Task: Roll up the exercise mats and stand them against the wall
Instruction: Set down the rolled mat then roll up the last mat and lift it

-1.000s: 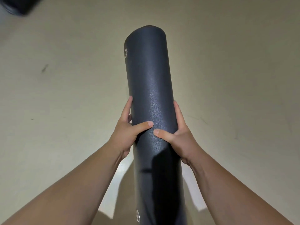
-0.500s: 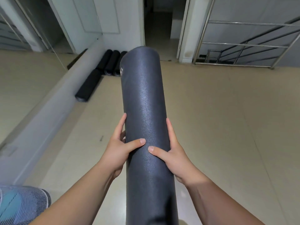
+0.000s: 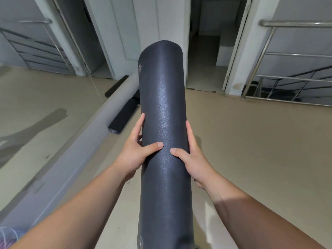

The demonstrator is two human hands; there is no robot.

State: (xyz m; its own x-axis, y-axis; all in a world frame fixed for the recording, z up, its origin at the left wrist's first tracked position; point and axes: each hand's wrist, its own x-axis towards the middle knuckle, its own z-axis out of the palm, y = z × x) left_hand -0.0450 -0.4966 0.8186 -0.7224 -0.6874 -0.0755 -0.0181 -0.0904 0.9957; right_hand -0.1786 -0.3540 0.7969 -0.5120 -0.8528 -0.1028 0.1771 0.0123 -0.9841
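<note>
Midway along its length, a person's left hand (image 3: 136, 155) and right hand (image 3: 194, 162) clasp a rolled exercise mat (image 3: 163, 105) from either side. The fingers wrap its flanks and the thumbs press its near face, almost meeting. The dark roll tips away from the body, far end raised and lower end out of frame. This two-sided grip likely keeps the coil from springing loose while it is carried.

Another rolled mat (image 3: 124, 115) lies flat at the left edge of the floor (image 3: 251, 141), tight against a low grey ledge (image 3: 86, 141) beneath a mirror wall (image 3: 36, 105). An open doorway (image 3: 203, 51) and a steel stair railing (image 3: 287, 78) line the far edge. Nothing visible blocks the way to the ledge. What looks like a fan grille (image 3: 9, 234) shows at the near left corner.
</note>
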